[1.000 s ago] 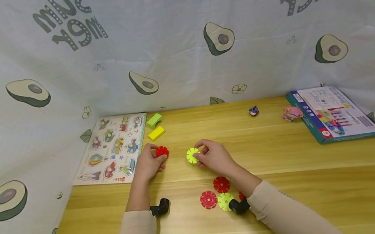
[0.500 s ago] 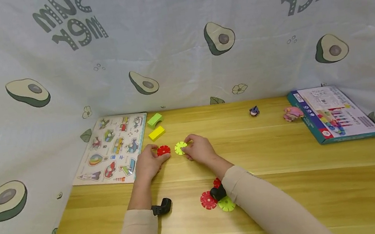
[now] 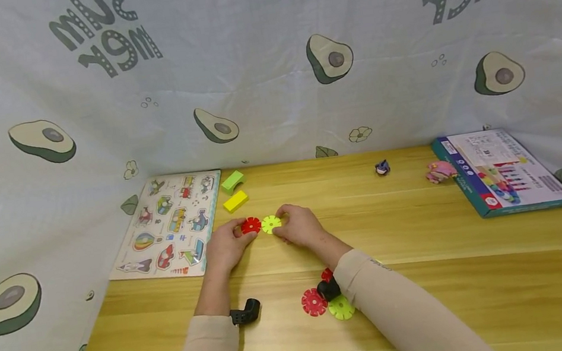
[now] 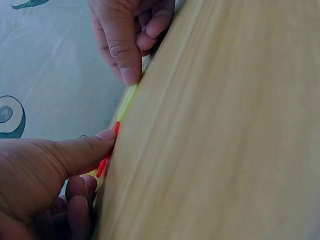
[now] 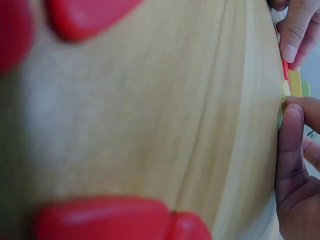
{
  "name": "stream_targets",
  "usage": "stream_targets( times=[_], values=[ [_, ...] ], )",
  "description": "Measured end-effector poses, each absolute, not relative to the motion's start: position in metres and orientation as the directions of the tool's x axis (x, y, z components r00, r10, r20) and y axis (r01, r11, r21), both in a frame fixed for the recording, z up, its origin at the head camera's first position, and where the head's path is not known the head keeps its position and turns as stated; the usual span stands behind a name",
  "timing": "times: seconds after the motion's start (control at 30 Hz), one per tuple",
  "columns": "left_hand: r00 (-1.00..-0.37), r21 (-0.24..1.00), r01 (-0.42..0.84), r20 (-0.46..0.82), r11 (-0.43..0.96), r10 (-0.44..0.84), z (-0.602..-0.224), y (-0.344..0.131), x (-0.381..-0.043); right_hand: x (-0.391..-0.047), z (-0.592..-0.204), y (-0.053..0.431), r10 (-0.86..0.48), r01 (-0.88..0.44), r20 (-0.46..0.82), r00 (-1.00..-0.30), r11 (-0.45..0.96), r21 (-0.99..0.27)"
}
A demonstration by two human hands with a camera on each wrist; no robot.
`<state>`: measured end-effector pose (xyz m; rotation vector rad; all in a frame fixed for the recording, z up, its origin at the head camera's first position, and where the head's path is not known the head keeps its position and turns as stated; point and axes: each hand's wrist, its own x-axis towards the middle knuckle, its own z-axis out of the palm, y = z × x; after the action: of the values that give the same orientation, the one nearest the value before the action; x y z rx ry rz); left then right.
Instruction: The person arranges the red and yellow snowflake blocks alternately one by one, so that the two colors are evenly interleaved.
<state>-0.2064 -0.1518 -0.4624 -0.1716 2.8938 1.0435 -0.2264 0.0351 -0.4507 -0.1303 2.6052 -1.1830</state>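
Observation:
My left hand (image 3: 226, 247) pinches a red notched plastic disc (image 3: 251, 226) between thumb and fingers. Facing it, my right hand (image 3: 300, 225) pinches a yellow-green notched disc (image 3: 270, 224). The two discs meet edge to edge in the head view, low over the wooden table. In the left wrist view the red disc (image 4: 103, 165) and the yellow disc (image 4: 127, 105) lie in one line, seen edge-on, with a thumb on each. The right wrist view shows both hands at its right edge, the discs mostly hidden by the fingers.
Red discs (image 3: 313, 302) and a yellow disc (image 3: 341, 307) lie under the right forearm. A picture puzzle board (image 3: 166, 227) is at left, beside a green block (image 3: 233, 181) and a yellow block (image 3: 235, 201). At right are small figurines (image 3: 440, 171) and a flat box (image 3: 507, 170).
My right hand has moved left with the yellow disc. My left hand has shifted slightly right, and the gap between the two discs has closed.

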Motion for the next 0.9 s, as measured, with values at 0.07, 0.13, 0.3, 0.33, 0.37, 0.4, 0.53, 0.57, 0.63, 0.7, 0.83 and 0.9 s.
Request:
stream_targets(
  times=[0.07,0.13,0.3,0.33,0.37,0.4,0.53,0.57,0.63,0.7,0.83,0.9],
  values=[
    [-0.991,0.627,-0.130,-0.094,0.769,-0.090,-0.4616,-0.1507,-0.2063,-0.2264,-0.4522,0.0353,-0.191,0.032,-0.210,-0.959,0.662,-0.748],
    [-0.991,0.619,-0.134,-0.096,0.774,-0.095,-0.4612,-0.1499,-0.2063,-0.2261,-0.4531,0.0354,-0.189,0.031,-0.207,-0.960,0.664,-0.747],
    [-0.991,0.601,-0.134,-0.089,0.788,-0.101,-0.4611,-0.1486,-0.2061,-0.2258,-0.4538,0.0351,-0.188,0.032,-0.207,-0.960,0.662,-0.749],
    [-0.991,0.599,-0.133,-0.086,0.790,-0.101,-0.4612,-0.1484,-0.2062,-0.2258,-0.4539,0.0350,-0.187,0.033,-0.207,-0.960,0.662,-0.749],
    [-0.992,0.597,-0.129,-0.084,0.792,-0.099,-0.4610,-0.1481,-0.2061,-0.2260,-0.4541,0.0349,-0.187,0.031,-0.206,-0.960,0.664,-0.747],
    [-0.992,0.592,-0.126,-0.082,0.796,-0.096,-0.4610,-0.1477,-0.2061,-0.2262,-0.4544,0.0348,-0.186,0.031,-0.207,-0.961,0.668,-0.743],
    [-0.994,0.563,-0.109,-0.069,0.819,-0.085,-0.4615,-0.1470,-0.2074,-0.2274,-0.4553,0.0337,-0.179,0.034,-0.209,-0.961,0.676,-0.737],
    [-0.994,0.554,-0.105,-0.066,0.826,-0.082,-0.4616,-0.1468,-0.2077,-0.2277,-0.4554,0.0333,-0.176,0.039,-0.212,-0.961,0.676,-0.736],
    [-0.995,0.542,-0.100,-0.063,0.834,-0.079,-0.4620,-0.1465,-0.2083,-0.2284,-0.4556,0.0327,-0.168,0.051,-0.219,-0.961,0.672,-0.739],
    [-0.995,0.537,-0.100,-0.063,0.838,-0.079,-0.4622,-0.1462,-0.2086,-0.2289,-0.4557,0.0322,-0.163,0.061,-0.226,-0.960,0.669,-0.741],
    [-0.995,0.532,-0.103,-0.064,0.841,-0.081,-0.4629,-0.1456,-0.2089,-0.2285,-0.4543,0.0330,-0.169,0.065,-0.233,-0.958,0.660,-0.748],
    [-0.995,0.528,-0.102,-0.062,0.843,-0.081,-0.4636,-0.1452,-0.2093,-0.2276,-0.4521,0.0353,-0.181,0.070,-0.240,-0.954,0.641,-0.764]
  ],
)
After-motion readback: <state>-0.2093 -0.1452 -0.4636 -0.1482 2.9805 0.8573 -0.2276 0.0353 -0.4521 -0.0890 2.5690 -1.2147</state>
